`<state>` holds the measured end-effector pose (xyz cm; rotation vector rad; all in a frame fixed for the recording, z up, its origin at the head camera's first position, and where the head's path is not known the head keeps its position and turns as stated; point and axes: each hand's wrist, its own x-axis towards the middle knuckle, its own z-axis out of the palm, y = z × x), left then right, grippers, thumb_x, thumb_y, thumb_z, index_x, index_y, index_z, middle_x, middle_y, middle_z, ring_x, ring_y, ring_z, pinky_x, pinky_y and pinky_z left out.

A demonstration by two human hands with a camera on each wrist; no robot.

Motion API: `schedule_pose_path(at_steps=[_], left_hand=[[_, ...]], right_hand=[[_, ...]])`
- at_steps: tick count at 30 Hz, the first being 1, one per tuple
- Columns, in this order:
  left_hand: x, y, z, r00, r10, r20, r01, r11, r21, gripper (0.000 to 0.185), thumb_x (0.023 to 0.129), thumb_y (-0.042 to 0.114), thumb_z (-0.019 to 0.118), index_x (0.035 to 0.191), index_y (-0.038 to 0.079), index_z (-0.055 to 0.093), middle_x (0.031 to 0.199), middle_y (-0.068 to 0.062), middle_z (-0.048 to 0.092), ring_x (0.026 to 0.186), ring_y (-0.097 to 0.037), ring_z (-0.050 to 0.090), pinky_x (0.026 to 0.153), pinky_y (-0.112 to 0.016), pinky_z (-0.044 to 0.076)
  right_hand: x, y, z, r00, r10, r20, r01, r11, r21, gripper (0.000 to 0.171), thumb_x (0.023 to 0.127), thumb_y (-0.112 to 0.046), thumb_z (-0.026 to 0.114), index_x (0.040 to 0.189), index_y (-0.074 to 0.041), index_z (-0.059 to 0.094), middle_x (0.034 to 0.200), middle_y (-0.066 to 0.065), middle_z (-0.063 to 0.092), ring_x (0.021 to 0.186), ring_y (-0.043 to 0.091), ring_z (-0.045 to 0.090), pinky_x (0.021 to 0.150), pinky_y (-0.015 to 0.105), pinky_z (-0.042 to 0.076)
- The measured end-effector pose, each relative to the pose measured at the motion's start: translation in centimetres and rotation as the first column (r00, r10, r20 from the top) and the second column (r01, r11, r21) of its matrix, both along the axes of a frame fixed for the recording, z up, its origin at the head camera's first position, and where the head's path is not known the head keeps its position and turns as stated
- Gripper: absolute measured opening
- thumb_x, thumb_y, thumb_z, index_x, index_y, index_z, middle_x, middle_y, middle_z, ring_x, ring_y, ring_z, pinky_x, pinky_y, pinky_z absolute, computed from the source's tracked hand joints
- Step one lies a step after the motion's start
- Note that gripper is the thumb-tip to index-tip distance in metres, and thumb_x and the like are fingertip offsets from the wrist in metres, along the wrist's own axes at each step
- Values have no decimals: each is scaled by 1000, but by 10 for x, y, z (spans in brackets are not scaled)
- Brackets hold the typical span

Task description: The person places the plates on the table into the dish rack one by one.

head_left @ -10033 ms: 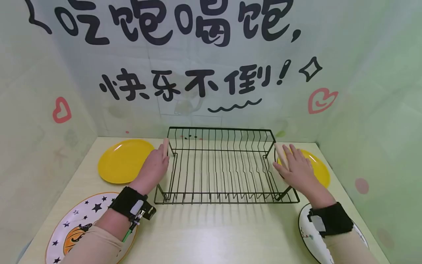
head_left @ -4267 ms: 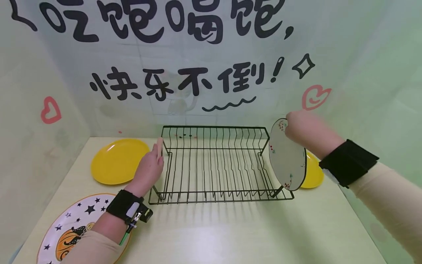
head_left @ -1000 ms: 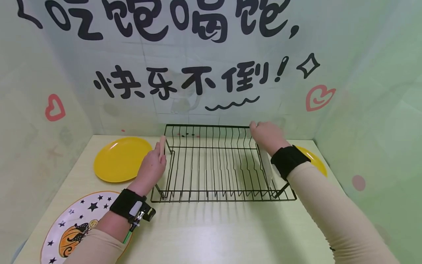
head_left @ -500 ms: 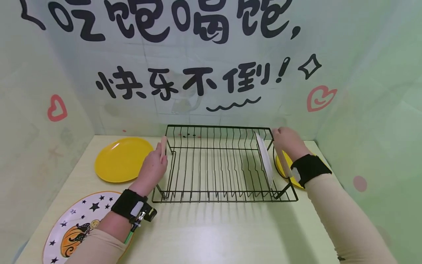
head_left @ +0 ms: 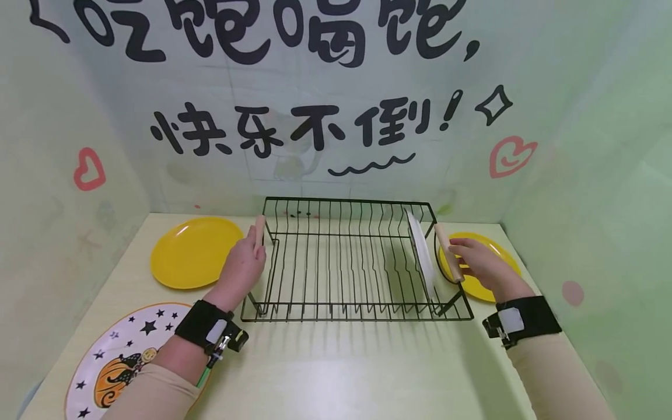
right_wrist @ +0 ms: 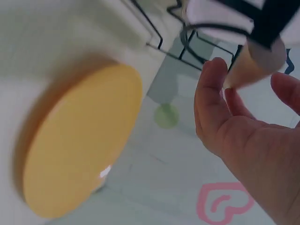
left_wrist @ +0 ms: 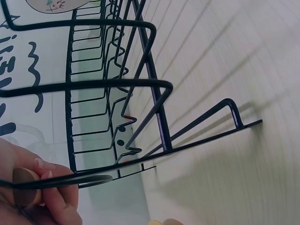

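A black wire dish rack (head_left: 346,200) stands on the table with a wooden handle at each end. My left hand (head_left: 243,265) holds the left handle (head_left: 259,230); in the left wrist view, fingers curl around its round end. My right hand (head_left: 485,265) is at the right handle (head_left: 447,254), fingertips against or just beside it. In the right wrist view the thumb stands apart from that handle. A white plate (head_left: 422,256) stands on edge, slightly tilted, in a slot near the rack's right end. Its patterned face shows partly in the left wrist view.
A yellow plate (head_left: 194,256) lies left of the rack; another yellow plate (head_left: 499,256) lies right, partly behind my hand. A large white plate with stars and a pumpkin (head_left: 112,350) lies at front left, partly under my left forearm. Cloth walls surround the table (head_left: 336,367).
The white patterned plate went from the table's front right into the rack, carried by my right hand. That hand let go, then moved right and down beside the right handle. My left hand stayed.
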<state>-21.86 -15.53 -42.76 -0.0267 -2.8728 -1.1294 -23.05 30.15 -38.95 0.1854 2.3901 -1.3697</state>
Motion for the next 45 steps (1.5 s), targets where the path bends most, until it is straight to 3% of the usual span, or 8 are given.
schedule_pose_path(at_steps=[6, 12, 17, 22, 32, 35, 39, 45], left_hand=[[0, 4, 1, 1000, -13, 25, 12, 1000, 25, 62, 100, 19, 42, 151, 1, 11, 76, -11, 46, 50, -17, 43, 45, -23, 42], [0, 3, 0, 1000, -1, 24, 1, 1000, 23, 61, 100, 18, 42, 151, 2, 11, 76, -12, 46, 50, -18, 43, 45, -23, 42], [1, 2, 0, 1000, -2, 20, 2, 1000, 24, 62, 100, 18, 42, 151, 1, 12, 81, -14, 49, 52, -18, 43, 47, -24, 43], [0, 0, 0, 1000, -3, 7, 2, 1000, 27, 62, 100, 18, 43, 150, 0, 13, 82, -15, 51, 51, -18, 44, 45, -23, 42], [2, -6, 2, 1000, -29, 2, 29, 999, 34, 62, 102, 29, 40, 150, 1, 15, 105, -24, 57, 61, -23, 48, 51, -28, 45], [4, -11, 4, 999, -31, 20, 29, 998, 56, 65, 101, 46, 31, 151, 6, 18, 125, -25, 53, 87, -30, 55, 72, -40, 49], [10, -22, 7, 998, -16, 54, 12, 996, 83, 67, 101, 52, 23, 151, 8, 20, 138, -24, 43, 123, -37, 43, 100, -52, 38], [34, -47, 17, 999, -19, 28, 17, 997, 72, 64, 102, 43, 27, 150, 1, 21, 129, -25, 45, 110, -37, 43, 92, -51, 41]], right_hand=[[6, 5, -10, 999, -30, 20, 34, 970, -241, 57, 104, -20, 33, 148, 6, 9, 138, 24, 37, 105, 24, 52, 87, 27, 47], [4, 10, -18, 992, -55, 113, 104, 866, -488, 55, 104, -17, 32, 148, 3, 7, 110, 0, 52, 87, 9, 53, 74, 20, 50], [8, 9, -26, 983, -107, 150, 177, 771, -612, 56, 103, -22, 35, 147, -2, 7, 106, -1, 54, 81, 8, 53, 68, 16, 49], [11, 3, -32, 987, -134, 90, 160, 731, -663, 58, 103, -22, 34, 148, 1, 6, 103, -2, 57, 76, 7, 53, 65, 15, 49], [13, -2, -34, 982, -170, 86, 181, 695, -696, 56, 103, -22, 35, 146, 0, 8, 99, -2, 59, 72, 6, 52, 61, 14, 48], [14, -4, -35, 980, -179, 90, 190, 693, -696, 55, 103, -23, 35, 146, 0, 10, 98, -2, 59, 71, 6, 53, 60, 13, 48], [14, -6, -36, 977, -192, 88, 199, 699, -687, 55, 102, -24, 36, 145, 0, 12, 99, -2, 59, 73, 6, 52, 60, 13, 48], [16, -7, -36, 976, -198, 86, 202, 696, -689, 56, 103, -23, 36, 146, 1, 10, 101, -1, 58, 74, 6, 52, 61, 13, 48]])
